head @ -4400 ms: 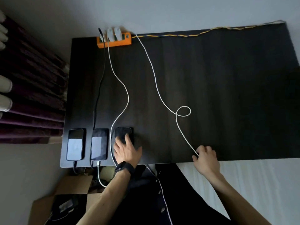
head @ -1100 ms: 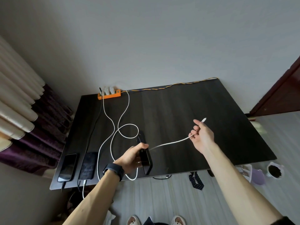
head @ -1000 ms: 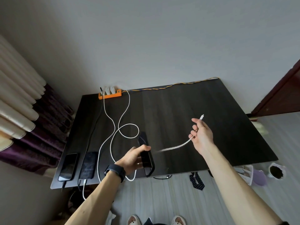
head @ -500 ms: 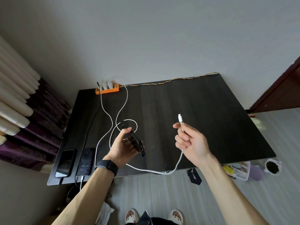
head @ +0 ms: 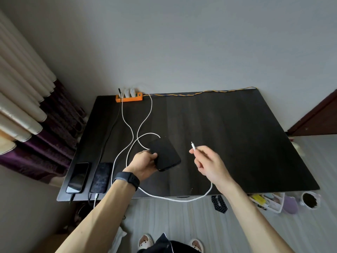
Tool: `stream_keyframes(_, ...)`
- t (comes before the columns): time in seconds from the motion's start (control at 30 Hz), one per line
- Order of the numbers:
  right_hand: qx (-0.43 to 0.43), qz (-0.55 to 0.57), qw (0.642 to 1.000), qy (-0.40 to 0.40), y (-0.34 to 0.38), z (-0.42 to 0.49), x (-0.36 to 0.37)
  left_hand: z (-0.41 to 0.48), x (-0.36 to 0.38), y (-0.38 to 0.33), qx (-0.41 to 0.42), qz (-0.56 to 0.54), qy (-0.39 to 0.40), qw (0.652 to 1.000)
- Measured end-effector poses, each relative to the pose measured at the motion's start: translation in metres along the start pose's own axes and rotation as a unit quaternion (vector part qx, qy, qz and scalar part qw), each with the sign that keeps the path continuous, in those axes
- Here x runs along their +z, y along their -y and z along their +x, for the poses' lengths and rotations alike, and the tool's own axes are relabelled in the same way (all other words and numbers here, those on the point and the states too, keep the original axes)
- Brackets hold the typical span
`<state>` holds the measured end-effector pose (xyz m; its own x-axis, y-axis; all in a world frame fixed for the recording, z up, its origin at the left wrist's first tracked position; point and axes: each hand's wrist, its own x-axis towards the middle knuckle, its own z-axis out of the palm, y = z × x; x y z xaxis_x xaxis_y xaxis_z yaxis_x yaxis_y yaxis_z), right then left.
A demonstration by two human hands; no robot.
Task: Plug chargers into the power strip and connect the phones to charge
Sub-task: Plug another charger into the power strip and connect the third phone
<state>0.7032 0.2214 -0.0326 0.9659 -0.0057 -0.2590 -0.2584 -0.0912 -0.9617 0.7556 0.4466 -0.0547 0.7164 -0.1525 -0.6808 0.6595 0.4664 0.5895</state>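
**Third phone lifted, plug end lined up — not connected yet**

My left hand (head: 145,164) is clenched on the third phone (head: 165,154), holding it tilted above the desk (head: 246,143), over the middle and toward the near edge. A second ago I held it edge-up and lower by that edge; now its flat dark face is turned up and its short end points toward my other hand. My right hand (head: 209,164) pinches the white cable (head: 175,199) just behind the connector (head: 193,146), tip pointing up and away. Half a second ago the plug stood further off; now it is near the phone but still apart, no contact.

The slack of the cable droops off the near edge in a loop under both wrists, then runs back up the desk to the orange power strip (head: 129,98) at the far left corner. Three chargers sit in the strip, so plugging in looks done.

Two other phones (head: 78,177) (head: 101,178) lie flat side by side at the near left corner, with cables leaving their near ends, so both look hooked up.

Judgement: only this last phone is left. Next move needs the port end turned to face the plug; I can't see the port from here. Risk: the hanging loop tugging the connector off line.
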Motion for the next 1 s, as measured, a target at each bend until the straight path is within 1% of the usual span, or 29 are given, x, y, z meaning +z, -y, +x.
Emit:
stream_keyframes(0.07, -0.02, -0.152, 0.988, -0.021, -0.007, -0.001, 0.012, -0.001, -0.001, 0.0, 0.006, -0.003, 0.01, 1.0)
stream_keyframes(0.1, -0.027, -0.197, 0.98, -0.03, -0.01, -0.003, 0.018, -0.001, -0.003, 0.0, 0.007, -0.011, 0.01, 1.0)
stream_keyframes(0.17, -0.056, -0.236, 0.967, -0.076, -0.017, -0.008, 0.029, 0.0, -0.006, 0.001, 0.013, -0.025, 0.0, 1.0)
stream_keyframes(0.23, -0.1, -0.254, 0.953, -0.128, -0.023, -0.013, 0.039, 0.003, -0.01, 0.001, 0.02, -0.046, -0.033, 0.998)
stream_keyframes(0.3, -0.122, -0.245, 0.951, -0.142, -0.026, -0.02, 0.047, 0.005, -0.011, 0.001, 0.026, -0.074, -0.055, 0.995)
stream_keyframes(0.43, -0.081, -0.181, 0.978, -0.066, -0.029, -0.024, 0.059, 0.006, -0.017, 0.001, 0.026, -0.091, -0.03, 0.995)
stream_keyframes(0.57, -0.062, -0.147, 0.986, -0.036, -0.028, -0.022, 0.067, 0.003, -0.022, 0.002, 0.024, -0.102, 0.0, 0.995)
stream_keyframes(0.77, -0.05, -0.146, 0.987, -0.034, -0.027, -0.013, 0.071, 0.003, -0.022, 0.005, 0.022, -0.123, 0.015, 0.992)
stream_keyframes(1.0, -0.031, -0.149, 0.987, -0.051, -0.028, -0.009, 0.072, 0.005, -0.021, 0.008, 0.029, -0.124, 0.002, 0.992)
